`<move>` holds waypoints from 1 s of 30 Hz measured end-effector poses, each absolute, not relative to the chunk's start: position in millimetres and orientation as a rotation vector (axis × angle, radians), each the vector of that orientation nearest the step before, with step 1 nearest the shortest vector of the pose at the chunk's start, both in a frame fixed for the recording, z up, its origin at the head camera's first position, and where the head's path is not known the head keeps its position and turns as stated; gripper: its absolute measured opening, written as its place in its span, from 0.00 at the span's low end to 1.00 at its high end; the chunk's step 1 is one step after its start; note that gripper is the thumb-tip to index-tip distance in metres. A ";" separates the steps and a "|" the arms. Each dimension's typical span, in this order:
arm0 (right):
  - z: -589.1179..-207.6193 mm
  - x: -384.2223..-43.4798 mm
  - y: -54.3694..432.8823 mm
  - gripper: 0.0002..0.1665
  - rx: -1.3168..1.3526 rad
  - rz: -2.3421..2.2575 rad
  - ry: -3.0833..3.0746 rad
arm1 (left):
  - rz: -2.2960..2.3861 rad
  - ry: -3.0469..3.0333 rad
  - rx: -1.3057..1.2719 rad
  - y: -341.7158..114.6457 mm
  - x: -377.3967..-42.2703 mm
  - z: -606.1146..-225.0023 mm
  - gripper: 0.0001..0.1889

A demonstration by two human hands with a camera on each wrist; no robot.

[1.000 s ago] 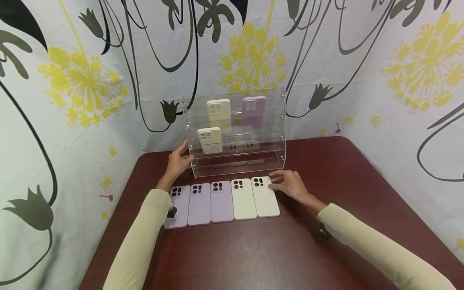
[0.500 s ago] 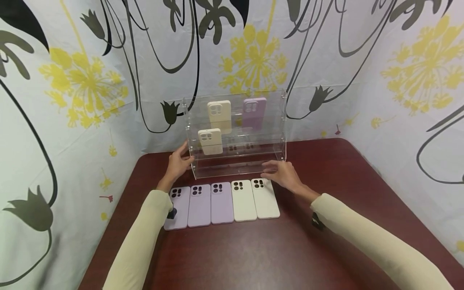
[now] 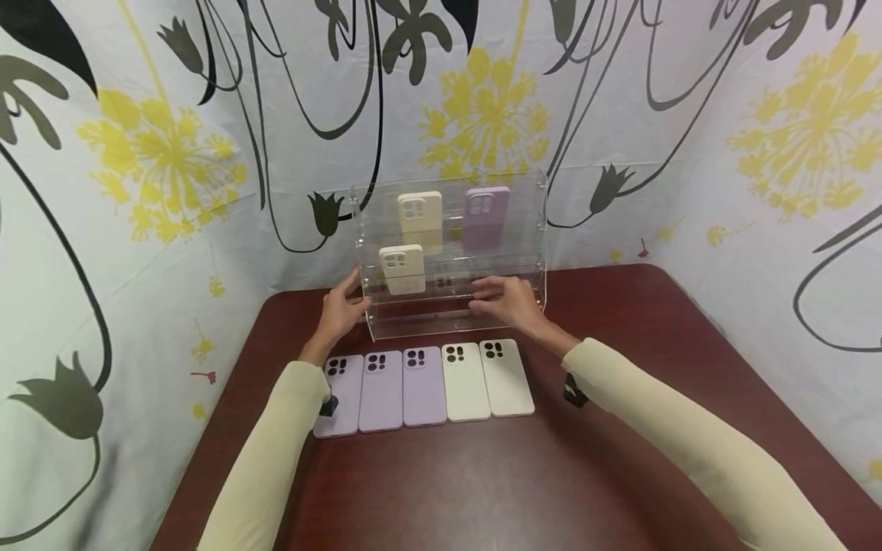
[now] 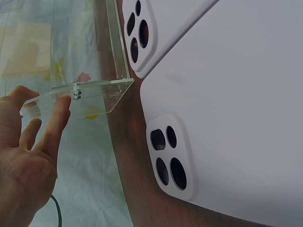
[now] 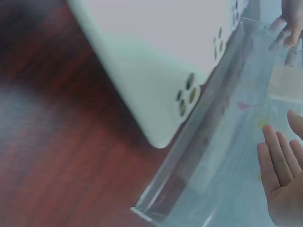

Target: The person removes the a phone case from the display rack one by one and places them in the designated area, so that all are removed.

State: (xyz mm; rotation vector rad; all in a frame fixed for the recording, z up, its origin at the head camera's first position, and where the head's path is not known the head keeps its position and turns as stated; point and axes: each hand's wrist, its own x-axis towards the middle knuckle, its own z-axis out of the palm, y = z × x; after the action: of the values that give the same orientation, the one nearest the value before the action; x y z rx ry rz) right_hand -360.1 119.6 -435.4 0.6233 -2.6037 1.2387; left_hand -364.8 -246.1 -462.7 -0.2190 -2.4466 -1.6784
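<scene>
Neatly rowed, 5 rounded cases (image 3: pixel 424 386), transparent rack (image 3: pixel 427 318)

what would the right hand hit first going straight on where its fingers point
Probably the lower cream phone case on the clear stand, though the right hand might pass in front of it; depth is unclear.

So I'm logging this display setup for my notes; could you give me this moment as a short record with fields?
Surface: dark red table
Table row: three lilac cases, then two white cases to their right
Stand: clear tiered rack behind the row
Higher in stand: cream case left, purple case right
Lower in stand: smaller-looking pale case
Left grip: at rack's left side
Right grip: by rack's right half, no case held
</scene>
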 end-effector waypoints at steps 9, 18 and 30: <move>-414.8 -374.6 93.4 0.24 0.699 1.233 -2.525 | -1.672 -2.449 -0.230 -247.1 -364.4 -464.1 0.42; -395.7 -383.5 69.4 0.26 0.749 1.247 -2.470 | -1.633 -2.480 -0.217 -247.1 -363.8 -463.2 0.42; -380.7 -392.3 39.8 0.27 0.780 1.301 -2.404 | -1.655 -2.440 -0.250 -248.3 -365.4 -465.7 0.42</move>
State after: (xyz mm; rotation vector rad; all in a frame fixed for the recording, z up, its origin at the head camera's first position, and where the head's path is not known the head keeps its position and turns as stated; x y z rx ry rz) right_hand -392.3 39.8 -380.7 0.7802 -2.4036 1.3006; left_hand -365.4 -248.3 -465.7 -0.2503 -2.4402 -1.6549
